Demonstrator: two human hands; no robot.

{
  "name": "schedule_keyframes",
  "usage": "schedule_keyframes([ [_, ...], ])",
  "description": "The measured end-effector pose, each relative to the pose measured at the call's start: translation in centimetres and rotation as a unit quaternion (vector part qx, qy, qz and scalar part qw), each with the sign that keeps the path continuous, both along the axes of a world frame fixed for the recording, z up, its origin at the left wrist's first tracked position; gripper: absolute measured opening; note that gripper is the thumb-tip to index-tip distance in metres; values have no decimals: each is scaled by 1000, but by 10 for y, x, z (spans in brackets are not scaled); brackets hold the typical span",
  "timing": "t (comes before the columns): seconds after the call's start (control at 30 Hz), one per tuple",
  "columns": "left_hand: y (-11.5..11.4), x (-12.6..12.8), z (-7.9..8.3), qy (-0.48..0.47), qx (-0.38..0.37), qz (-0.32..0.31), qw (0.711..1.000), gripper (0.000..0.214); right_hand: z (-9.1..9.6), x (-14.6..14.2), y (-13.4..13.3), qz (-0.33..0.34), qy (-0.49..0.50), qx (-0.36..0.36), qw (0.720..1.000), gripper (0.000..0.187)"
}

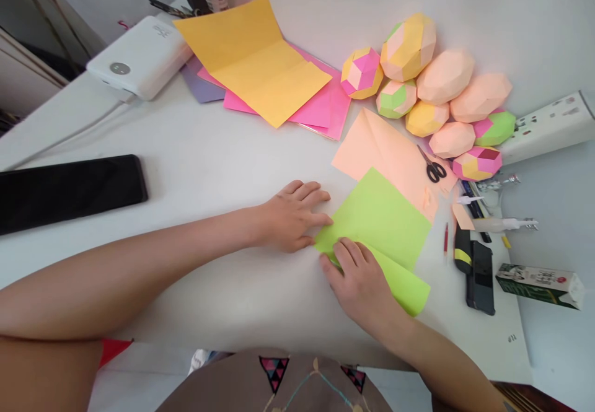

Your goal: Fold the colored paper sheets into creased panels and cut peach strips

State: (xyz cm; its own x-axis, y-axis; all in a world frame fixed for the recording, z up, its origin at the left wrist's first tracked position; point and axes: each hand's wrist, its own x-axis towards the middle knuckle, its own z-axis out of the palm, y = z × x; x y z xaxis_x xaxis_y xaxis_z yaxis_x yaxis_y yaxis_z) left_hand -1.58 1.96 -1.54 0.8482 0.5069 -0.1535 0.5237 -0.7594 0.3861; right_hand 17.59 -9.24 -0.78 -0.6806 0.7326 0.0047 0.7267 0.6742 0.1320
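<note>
A light green sheet of paper (379, 217) lies on the white table, its near edge curled over toward the middle. My left hand (295, 217) rests flat with fingers spread, fingertips touching the sheet's left corner. Bent fingers of my right hand (360, 279) press on the rolled-over part, the thumb close to its left end; what lies under the palm is hidden. Partly beneath the green sheet is a peach sheet (372, 142), with small black-handled scissors (433, 167) on its right side.
Several faceted paper egg shapes (445, 76) cluster at the back right. Yellow paper (260, 59) tops pink sheets (320, 111). A white power bank (139, 56) and black phone (69, 192) lie left. At right are a cutter (462, 248), a dark phone (481, 279) and a carton (539, 285).
</note>
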Motion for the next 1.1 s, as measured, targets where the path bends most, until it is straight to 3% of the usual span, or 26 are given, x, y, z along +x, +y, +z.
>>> schedule_keyframes([
  [0.13,-9,-2,-4,4,43,7,999,43,20,13,-8,-19,61,49,997,27],
  [0.23,-28,-3,-9,1,132,11,991,41,32,35,-28,-158,144,162,963,33],
  [0.3,-48,-2,-12,10,211,-12,977,42,28,47,-45,-297,204,223,906,38],
  [0.37,-73,0,-14,22,254,-44,966,39,15,54,-63,-413,281,220,838,40],
  [0.47,-106,3,-15,35,296,-69,952,42,-9,55,-84,-510,394,159,748,40],
  [0.53,-121,6,-14,45,331,-63,941,50,-19,53,-93,-539,432,117,713,39],
  [0.6,-127,9,-14,51,347,-74,934,48,-21,52,-97,-542,442,102,707,37],
  [0.73,-121,17,-14,32,358,-119,926,40,-11,54,-93,-495,430,165,737,28],
  [0.93,-104,27,-21,-50,363,-162,916,48,-16,59,-85,-504,445,101,733,24],
  [1.1,-95,30,-27,-84,326,-160,928,46,-24,61,-89,-511,379,80,768,23],
])
